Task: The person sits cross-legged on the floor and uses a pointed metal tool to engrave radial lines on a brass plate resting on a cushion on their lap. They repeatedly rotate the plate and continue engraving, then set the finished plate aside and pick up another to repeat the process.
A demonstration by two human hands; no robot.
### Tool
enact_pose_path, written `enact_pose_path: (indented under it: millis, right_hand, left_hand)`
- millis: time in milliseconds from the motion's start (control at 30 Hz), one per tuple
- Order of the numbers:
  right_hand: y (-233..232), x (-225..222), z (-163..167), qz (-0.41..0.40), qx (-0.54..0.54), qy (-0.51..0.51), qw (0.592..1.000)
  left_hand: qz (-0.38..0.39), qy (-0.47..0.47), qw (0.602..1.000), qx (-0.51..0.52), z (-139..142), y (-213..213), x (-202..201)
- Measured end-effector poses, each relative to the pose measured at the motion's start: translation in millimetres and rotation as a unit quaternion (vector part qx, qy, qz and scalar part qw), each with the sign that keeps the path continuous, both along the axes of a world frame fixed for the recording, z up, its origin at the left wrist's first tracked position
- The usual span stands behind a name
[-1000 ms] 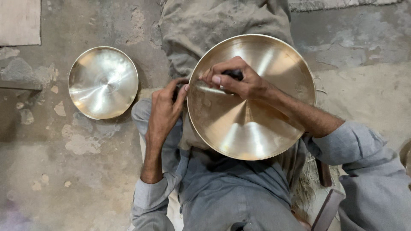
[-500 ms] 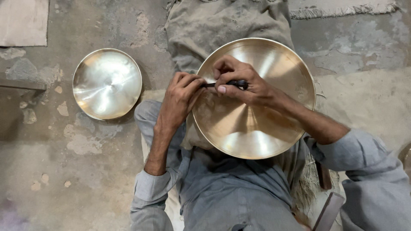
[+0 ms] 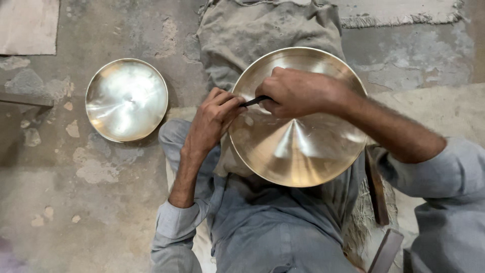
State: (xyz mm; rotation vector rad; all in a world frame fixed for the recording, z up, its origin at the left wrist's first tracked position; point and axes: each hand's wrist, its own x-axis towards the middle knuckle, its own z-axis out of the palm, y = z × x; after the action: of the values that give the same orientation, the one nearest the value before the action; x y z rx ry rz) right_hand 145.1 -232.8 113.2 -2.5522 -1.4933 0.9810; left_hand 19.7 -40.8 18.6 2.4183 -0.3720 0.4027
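the large round polished brass plate (image 3: 303,146) rests tilted on the person's lap. the right hand (image 3: 295,93) is clenched around a thin dark metal tool (image 3: 255,100) laid on the plate's face; the left hand (image 3: 214,119) pinches the tool's other end at the plate's left rim. steady, even pressure from both hands would likely serve best. a smaller shiny brass bowl (image 3: 126,99) sits on the cracked concrete floor (image 3: 60,202), beside grey sacking (image 3: 262,30).

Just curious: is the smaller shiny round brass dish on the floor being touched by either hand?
No, the smaller brass dish lies alone on the floor, apart from both hands.
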Motion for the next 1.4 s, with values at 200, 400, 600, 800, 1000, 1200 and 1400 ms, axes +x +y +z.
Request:
enact_pose_path:
  millis: [200, 400, 600, 800, 1000, 1200, 1400]
  right_hand:
    - [11, 0, -15, -0.091, 0.052, 0.113, 0.988]
    - [3, -16, -35, -0.118, 0.153, -0.006, 0.981]
    - [10, -38, -48, -0.112, 0.153, -0.037, 0.981]
    - [5, -58, -46, 0.007, 0.154, -0.070, 0.986]
    - [-13, -69, -32, 0.092, 0.111, -0.033, 0.989]
    - [-32, -71, -35, 0.144, 0.112, 0.015, 0.983]
    - [-46, -59, -36, 0.220, 0.194, 0.079, 0.953]
  left_hand:
    - [0.037, -0.022, 0.991, -0.124, -3, 13, -6]
    - [0.205, 0.136, 0.940, -0.236, -24, 0, -18]
    - [0.217, 0.170, 0.932, -0.236, -52, -21, -14]
    - [0.199, 0.109, 0.943, -0.245, -58, -20, -12]
    - [0.190, 0.091, 0.945, -0.249, -57, -23, -13]
    - [0.188, 0.087, 0.947, -0.247, -55, -23, -12]
    - [0.213, 0.140, 0.939, -0.229, -53, -23, -8]
